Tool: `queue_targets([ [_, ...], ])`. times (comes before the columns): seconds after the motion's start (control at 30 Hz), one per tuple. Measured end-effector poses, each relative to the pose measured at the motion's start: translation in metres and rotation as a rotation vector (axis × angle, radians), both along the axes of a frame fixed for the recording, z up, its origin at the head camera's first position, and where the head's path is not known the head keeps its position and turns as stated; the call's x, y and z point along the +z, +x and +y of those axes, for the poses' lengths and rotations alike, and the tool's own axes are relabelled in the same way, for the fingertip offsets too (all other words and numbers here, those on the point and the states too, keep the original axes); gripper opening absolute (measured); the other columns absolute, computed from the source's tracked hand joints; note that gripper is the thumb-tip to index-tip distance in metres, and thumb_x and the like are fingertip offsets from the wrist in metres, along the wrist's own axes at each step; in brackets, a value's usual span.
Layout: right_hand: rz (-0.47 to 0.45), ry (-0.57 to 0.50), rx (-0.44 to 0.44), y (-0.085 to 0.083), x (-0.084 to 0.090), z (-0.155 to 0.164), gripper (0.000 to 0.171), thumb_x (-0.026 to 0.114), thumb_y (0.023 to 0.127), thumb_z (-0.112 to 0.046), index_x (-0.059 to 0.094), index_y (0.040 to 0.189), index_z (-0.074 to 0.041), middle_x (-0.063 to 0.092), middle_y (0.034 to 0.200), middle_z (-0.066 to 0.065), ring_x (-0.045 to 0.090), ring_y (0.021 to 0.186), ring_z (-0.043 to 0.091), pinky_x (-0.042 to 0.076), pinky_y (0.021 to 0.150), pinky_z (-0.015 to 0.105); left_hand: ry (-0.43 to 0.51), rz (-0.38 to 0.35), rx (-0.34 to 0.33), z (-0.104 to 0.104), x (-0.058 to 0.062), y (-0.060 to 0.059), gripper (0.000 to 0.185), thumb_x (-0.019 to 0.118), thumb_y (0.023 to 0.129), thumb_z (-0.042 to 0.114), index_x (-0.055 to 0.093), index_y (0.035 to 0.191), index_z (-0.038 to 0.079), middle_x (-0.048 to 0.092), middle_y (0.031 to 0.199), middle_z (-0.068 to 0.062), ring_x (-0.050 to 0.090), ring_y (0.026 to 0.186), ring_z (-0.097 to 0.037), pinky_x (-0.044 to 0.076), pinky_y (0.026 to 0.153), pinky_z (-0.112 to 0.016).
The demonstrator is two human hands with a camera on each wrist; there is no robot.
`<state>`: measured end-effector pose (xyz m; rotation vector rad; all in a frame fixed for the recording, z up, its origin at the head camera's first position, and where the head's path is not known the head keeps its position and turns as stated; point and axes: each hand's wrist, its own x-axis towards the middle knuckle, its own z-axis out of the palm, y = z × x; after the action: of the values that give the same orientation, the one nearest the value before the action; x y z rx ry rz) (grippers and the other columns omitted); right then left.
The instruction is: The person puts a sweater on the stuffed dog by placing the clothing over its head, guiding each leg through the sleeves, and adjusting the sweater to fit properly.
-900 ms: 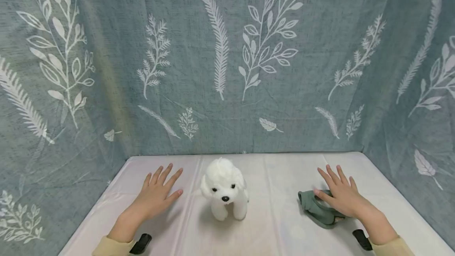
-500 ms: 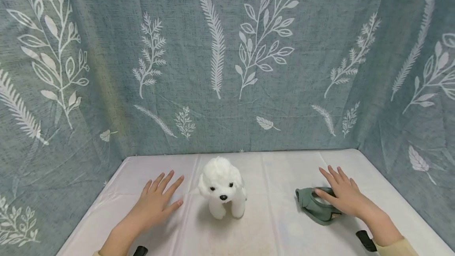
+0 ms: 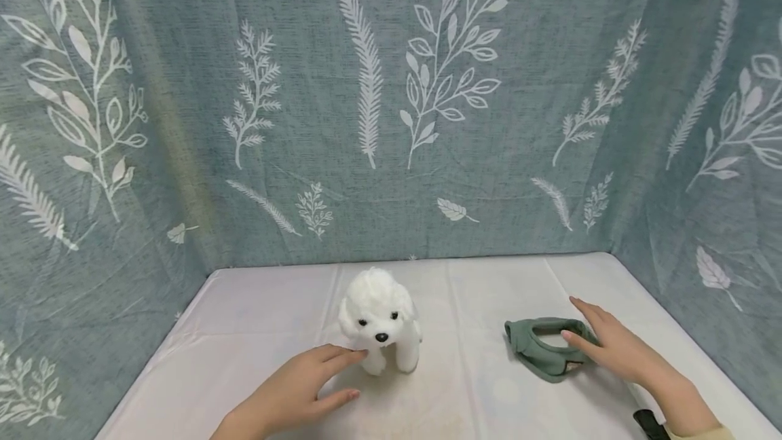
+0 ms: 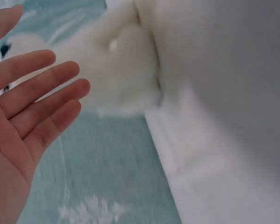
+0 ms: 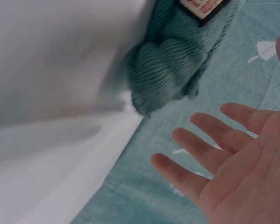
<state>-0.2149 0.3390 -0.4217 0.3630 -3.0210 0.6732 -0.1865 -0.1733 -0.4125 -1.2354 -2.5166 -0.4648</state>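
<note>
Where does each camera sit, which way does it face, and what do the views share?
Head: worn on the head, facing forward and down at the toy dog, green garment and leafy curtain; the left hand and right hand show.
Left wrist: worn on the left wrist, looking along the left hand toward the toy dog; palm and fingers show.
Right wrist: worn on the right wrist, looking along the right hand toward the green garment; palm and fingers show.
Shared by both wrist views: the curtain.
</note>
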Motion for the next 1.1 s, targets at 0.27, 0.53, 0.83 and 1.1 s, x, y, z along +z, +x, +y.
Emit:
queue_targets([
  [0.27,0.005,-0.028,-0.023,0.004,-0.008,0.016,0.073,0.049,0.096,-0.046,0.028,0.146,0.003,0.036,0.142,0.033,0.038,0.124,0.055,0.038,0.09,0.066,-0.019,0.02,-0.226,0.052,-0.014,-0.008,0.041,0.053,0.096,0.041,0.056,0.13,0.018,0.062,0.121,0.006,0.058,0.109,-0.008,0.049,0.088,-0.026],
  [0.53,-0.002,-0.064,-0.031,0.009,-0.012,0.028,0.067,0.049,0.098,-0.041,0.032,0.143,0.006,0.046,0.134,0.033,0.049,0.116,0.052,0.045,0.084,0.061,-0.083,-0.066,-0.319,0.111,-0.013,-0.022,0.046,0.049,0.097,0.042,0.048,0.138,0.02,0.058,0.128,0.007,0.055,0.113,-0.006,0.045,0.092,-0.016],
  [0.83,-0.004,-0.094,-0.005,0.004,-0.017,0.036,0.056,0.052,0.098,-0.033,0.043,0.136,0.007,0.057,0.122,0.029,0.062,0.102,0.04,0.05,0.08,0.055,-0.091,-0.052,-0.264,0.168,-0.009,-0.039,0.05,0.049,0.096,0.046,0.046,0.139,0.022,0.058,0.128,0.006,0.055,0.116,-0.007,0.045,0.093,-0.018],
  [1.1,-0.051,-0.111,0.011,0.001,-0.019,0.037,0.055,0.062,0.091,-0.029,0.049,0.131,0.007,0.059,0.12,0.027,0.063,0.1,0.038,0.053,0.079,0.049,-0.083,-0.1,-0.178,0.212,-0.011,-0.058,0.048,0.057,0.093,0.043,0.052,0.134,0.019,0.06,0.124,0.003,0.056,0.114,-0.009,0.047,0.091,-0.02],
])
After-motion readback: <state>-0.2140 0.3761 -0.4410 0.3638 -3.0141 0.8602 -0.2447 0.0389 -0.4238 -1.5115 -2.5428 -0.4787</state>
